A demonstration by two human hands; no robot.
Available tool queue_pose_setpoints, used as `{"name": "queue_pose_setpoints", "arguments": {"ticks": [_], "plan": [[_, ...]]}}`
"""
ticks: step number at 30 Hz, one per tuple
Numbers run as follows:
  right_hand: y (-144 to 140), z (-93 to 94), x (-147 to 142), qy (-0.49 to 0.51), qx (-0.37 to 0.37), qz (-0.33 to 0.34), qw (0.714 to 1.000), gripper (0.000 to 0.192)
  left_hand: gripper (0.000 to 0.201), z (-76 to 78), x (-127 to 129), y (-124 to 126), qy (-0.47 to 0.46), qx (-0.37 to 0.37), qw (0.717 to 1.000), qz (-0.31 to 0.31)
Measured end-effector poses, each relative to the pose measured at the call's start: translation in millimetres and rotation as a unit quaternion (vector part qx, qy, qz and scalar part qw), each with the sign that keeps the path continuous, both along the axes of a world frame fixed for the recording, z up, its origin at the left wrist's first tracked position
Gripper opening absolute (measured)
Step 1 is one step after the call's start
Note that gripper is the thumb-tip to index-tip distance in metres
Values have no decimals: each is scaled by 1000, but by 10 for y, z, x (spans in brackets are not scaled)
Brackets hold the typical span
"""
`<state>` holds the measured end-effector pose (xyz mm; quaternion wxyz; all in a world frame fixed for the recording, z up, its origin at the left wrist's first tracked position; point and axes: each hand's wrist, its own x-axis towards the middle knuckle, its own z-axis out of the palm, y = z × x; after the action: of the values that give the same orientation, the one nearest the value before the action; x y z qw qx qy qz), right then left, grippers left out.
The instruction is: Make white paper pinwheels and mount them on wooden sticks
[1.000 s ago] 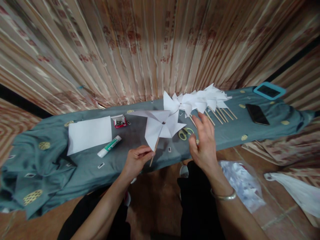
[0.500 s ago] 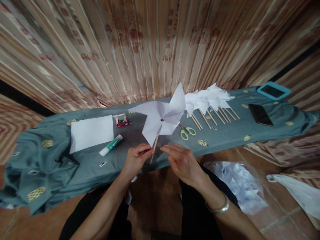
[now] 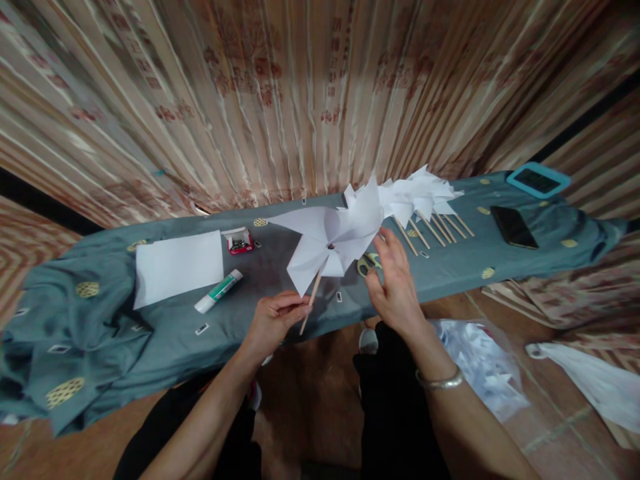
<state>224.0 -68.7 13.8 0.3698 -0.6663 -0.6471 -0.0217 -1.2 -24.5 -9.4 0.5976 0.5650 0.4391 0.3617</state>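
Left hand (image 3: 274, 320) pinched shut on the wooden stick (image 3: 310, 303) of a white paper pinwheel (image 3: 333, 240), held up just over the near edge of the bench (image 3: 280, 313). Stick tilted a bit, top leaning right. Right hand (image 3: 395, 283) open, fingers spread, raised right beside the pinwheel's lower right blade (touching it or just short of it, couldn't tell). Silver bangle (image 3: 440, 381) on that wrist.

Behind the right hand, yellow-handled scissors (image 3: 364, 265) flat on the grey-green cloth (image 3: 90, 320) over the bench, partly hidden. Farther back and to the right, a row of finished pinwheels (image 3: 420, 193) lying down with sticks pointing toward the near edge. Way off right, a black phone (image 3: 514, 227) and a blue-framed tablet (image 3: 538, 180), well apart from the hands.

On the left side: a white sheet of paper (image 3: 179, 267), a glue tube (image 3: 219, 292) just beside its lower right corner, and a small red box of pins (image 3: 239, 241) above that. Clear plastic bag (image 3: 483, 363) of paper scraps down on the floor by the right arm.
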Motion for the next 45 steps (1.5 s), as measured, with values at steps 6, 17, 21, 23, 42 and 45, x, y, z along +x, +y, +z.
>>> {"name": "queue_pose_setpoints", "arguments": {"ticks": [6, 17, 21, 23, 42, 45], "plan": [[-39, -72, -200, 34, -62, 89, 994, 45, 18, -23, -7, 9, -5, -12, 1000, 16], [5, -7, -49, 96, 51, -24, 994, 39, 20, 22, -3, 11, 5, -11, 1000, 17], [89, -72, 21, 52, -7, 11, 999, 56, 21, 28, 1, 4, 1, -17, 1000, 5], [94, -102, -18, 51, -26, 29, 998, 51, 20, 27, 0, 7, -5, -20, 1000, 12], [-190, -78, -719, 191, -226, 141, 945, 11, 30, 13, 90, 56, -61, -55, 991, 109], [-172, -98, -737, 215, -222, 136, 941, 7, 31, 13, 137, 54, -88, -78, 985, 127]]}}
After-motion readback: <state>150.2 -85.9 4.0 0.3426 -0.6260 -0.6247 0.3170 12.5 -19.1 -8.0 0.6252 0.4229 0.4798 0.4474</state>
